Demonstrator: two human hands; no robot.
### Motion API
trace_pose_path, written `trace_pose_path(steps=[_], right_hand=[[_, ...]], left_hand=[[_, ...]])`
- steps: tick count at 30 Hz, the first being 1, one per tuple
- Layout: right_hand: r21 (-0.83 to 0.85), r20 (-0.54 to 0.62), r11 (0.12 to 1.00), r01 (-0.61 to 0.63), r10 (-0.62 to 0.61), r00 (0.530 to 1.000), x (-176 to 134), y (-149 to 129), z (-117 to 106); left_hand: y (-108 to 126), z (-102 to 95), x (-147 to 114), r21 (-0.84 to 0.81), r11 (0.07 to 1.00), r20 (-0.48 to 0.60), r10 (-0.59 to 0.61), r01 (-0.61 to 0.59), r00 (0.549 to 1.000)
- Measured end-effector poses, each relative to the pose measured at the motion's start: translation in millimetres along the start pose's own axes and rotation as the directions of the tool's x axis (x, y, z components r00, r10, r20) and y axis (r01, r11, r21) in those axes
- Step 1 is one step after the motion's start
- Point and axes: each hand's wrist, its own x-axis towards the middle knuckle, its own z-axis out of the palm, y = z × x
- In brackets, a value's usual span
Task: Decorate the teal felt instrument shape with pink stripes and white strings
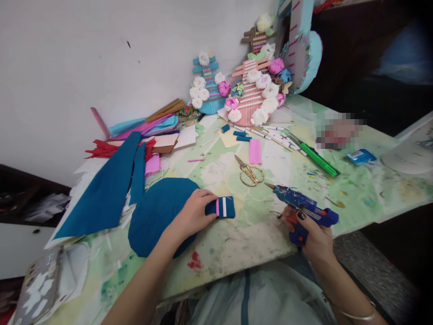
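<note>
My left hand [197,209] grips the end of a small dark blue rectangular piece [230,207], which has one pink and one white strip across it. Under that hand and wrist lies a large rounded dark blue sheet [152,221]. In my right hand [314,237] is a blue glue gun [304,201], its nozzle pointing left and the fingers wrapped round its handle. Gold-handled scissors [250,174] lie partly open between the two hands. Beyond them rest a pink rectangle [255,151] and small dark blue strips [243,138].
A green utility knife [318,159] and several thin sticks [264,133] lie behind the glue gun. Flower-covered guitar-shaped crafts, one pink [250,108] and one blue [213,106], lean at the wall. Coloured sheets pile up left, beside a large blue sheet [108,189]. A phone [40,289] lies front left.
</note>
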Motion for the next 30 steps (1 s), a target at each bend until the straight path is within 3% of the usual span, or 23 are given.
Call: trace_pose_path(steps=[30], right_hand=[[0.049,-0.012,0.999,-0.004,0.004,1.0,0.0,-1.6,0.9]], left_hand=[[5.1,-0.6,6.8,0.044,0.999,0.052,-0.028,0.026,0.998]])
